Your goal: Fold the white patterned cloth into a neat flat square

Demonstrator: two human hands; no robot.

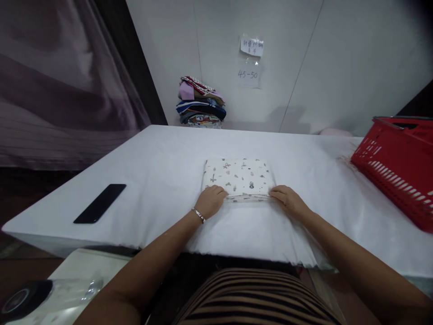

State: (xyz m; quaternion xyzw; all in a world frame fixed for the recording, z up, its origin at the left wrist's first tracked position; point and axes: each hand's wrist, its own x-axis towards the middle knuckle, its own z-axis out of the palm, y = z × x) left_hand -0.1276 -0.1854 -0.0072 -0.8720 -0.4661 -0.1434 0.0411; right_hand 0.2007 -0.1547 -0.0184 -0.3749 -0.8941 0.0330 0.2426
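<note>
A folded white cloth (239,177) with small printed figures lies flat on the white-covered table in front of me. My left hand (212,200) is closed on its near left corner, with a bracelet at the wrist. At the near right corner, my right hand (287,200) pinches the cloth's edge between thumb and fingers. Several layers show along the near fold between the two hands. The fingertips of both hands are partly hidden by the cloth and by the hands themselves.
A dark phone (100,203) lies at the table's left. On the right stands a red plastic basket (395,167). Behind the table's far edge rises a stack of folded clothes (202,103) against the wall. Handwritten paper signs (251,58) hang above.
</note>
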